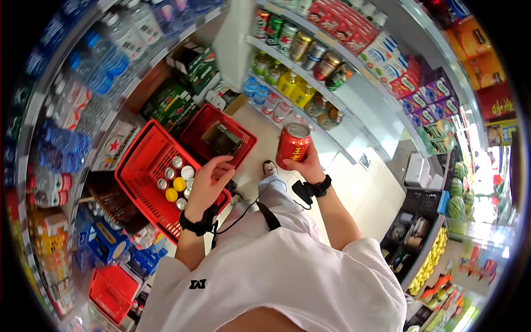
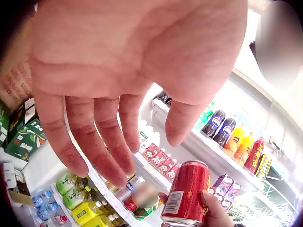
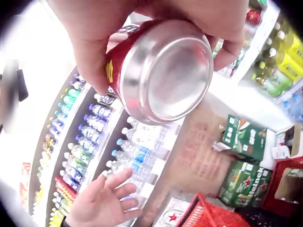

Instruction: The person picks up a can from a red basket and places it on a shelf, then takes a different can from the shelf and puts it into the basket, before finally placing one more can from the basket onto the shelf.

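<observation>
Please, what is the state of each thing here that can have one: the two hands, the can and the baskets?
right hand: grips the red can by its lower part.
red can: held upright in the air; whether it is opened cannot be told.
left hand: open, fingers spread, holds nothing.
near red basket: partly filled with cans standing tops up.
far red basket: holds one dark item.

A pale tiled floor (image 1: 369, 203) runs between the racks, and on it stands a red plastic shopping basket (image 1: 138, 160) with round cans inside. Just beyond the basket sit a second red plastic basket (image 1: 246, 145) and stacked green cardboard cartons (image 1: 171, 105). Right of the basket, a white metal shelf unit (image 1: 376, 119) bears upright drink cans (image 1: 301, 45) and yellow plastic bottles (image 1: 289, 83). Left of the basket, another rack holds clear blue-capped water bottles (image 1: 105, 61).
</observation>
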Tool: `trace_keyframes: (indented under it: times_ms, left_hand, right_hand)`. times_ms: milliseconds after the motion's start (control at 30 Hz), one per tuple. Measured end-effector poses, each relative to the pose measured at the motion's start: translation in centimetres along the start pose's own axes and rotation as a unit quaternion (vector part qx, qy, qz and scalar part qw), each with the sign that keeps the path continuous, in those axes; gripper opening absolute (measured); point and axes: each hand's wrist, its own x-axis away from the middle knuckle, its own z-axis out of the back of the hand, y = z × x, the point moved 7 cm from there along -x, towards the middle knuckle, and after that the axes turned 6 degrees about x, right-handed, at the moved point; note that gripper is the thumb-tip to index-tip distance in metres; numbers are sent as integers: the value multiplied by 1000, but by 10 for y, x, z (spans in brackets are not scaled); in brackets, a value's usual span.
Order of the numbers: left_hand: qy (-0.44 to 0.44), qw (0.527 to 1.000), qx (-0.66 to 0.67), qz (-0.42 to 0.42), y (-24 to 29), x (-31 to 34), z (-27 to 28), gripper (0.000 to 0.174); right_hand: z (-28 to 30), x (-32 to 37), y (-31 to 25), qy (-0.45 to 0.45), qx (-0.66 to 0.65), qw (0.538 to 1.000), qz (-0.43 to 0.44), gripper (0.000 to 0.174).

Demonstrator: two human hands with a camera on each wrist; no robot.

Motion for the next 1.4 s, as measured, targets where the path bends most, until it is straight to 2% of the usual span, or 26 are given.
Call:
trace_keyframes:
  times_ms: [67, 200, 333, 367, 433, 467, 667, 933, 1033, 1167, 1233, 1267, 1333, 1400]
  left_hand:
    - [-9, 1000, -7, 15, -9, -5, -3, 30]
    - [32, 999, 16, 31, -16, -17, -1, 27]
    - [56, 996, -43, 53, -17, -28, -4, 27]
    - [74, 993, -76, 49, -16, -29, -4, 27]
    - [118, 985, -122, 31, -13, -34, -2, 26]
    - [129, 986, -97, 47, -23, -35, -1, 26]
    - [155, 978, -123, 67, -37, -50, -2, 26]
    - [164, 981, -46, 89, -44, -67, -11, 26]
    - [167, 978, -60, 107, -45, -67, -11, 26]
    - [167, 977, -64, 112, -48, -65, -10, 27]
    - [168, 978, -80, 91, -46, -66, -11, 26]
    - [164, 979, -80, 90, -46, -67, -13, 26]
    - [150, 980, -70, 112, -47, -66, -17, 27]
    - [146, 983, -67, 89, -44, -65, -19, 26]
  right_hand:
    - [37, 3, 17, 47, 8, 999, -15, 74]
    - [114, -4, 43, 180, 48, 982, -29, 69]
    - [199, -29, 81, 257, 148, 955, 8, 71]
    - [217, -35, 85, 269, 149, 952, -5, 72]
    - [242, -55, 91, 298, 115, 947, -15, 73]
    - [261, -65, 100, 323, 136, 937, 1, 74]
    - [324, -119, 114, 422, 170, 891, -1, 85]
    - [322, -163, 106, 373, 227, 899, -25, 85]
    - [321, -166, 112, 374, 244, 895, -6, 82]
    - [321, -167, 115, 350, 214, 911, -24, 82]
    - [314, -165, 97, 341, 302, 888, -63, 80]
    - [319, -163, 102, 344, 303, 886, -63, 80]
    - [326, -168, 127, 298, 244, 922, -43, 72]
    - [324, -163, 138, 287, 221, 932, -38, 74]
